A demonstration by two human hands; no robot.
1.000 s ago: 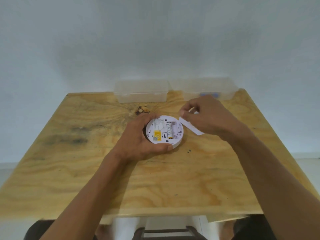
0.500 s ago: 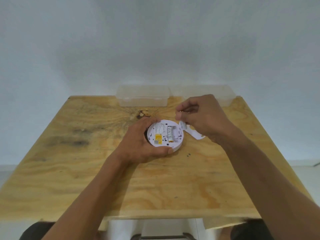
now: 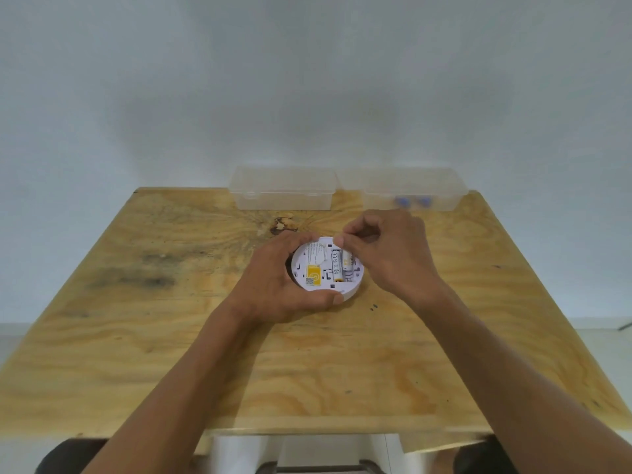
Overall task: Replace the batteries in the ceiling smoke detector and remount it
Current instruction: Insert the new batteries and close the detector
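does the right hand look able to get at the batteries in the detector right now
Probably yes: the right hand is already at the batteries, the compartment is uncovered, and the left hand grips only the smoke detector by its rim.

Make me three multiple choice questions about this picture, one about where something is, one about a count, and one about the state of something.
1. Where do the clear plastic boxes stand on the table?
A. at the far edge by the wall
B. at the near edge
C. under the table

2. How many clear boxes are there?
A. one
B. two
C. four

3. What state is the smoke detector in?
A. mounted on a ceiling
B. closed, face up
C. back side up, with batteries showing

Answers:
1 A: both boxes sit along the far edge against the wall.
2 B: one box on the left, the second box beside it.
3 C: the left hand steadies the detector on the table while the right hand works at the exposed battery bay.
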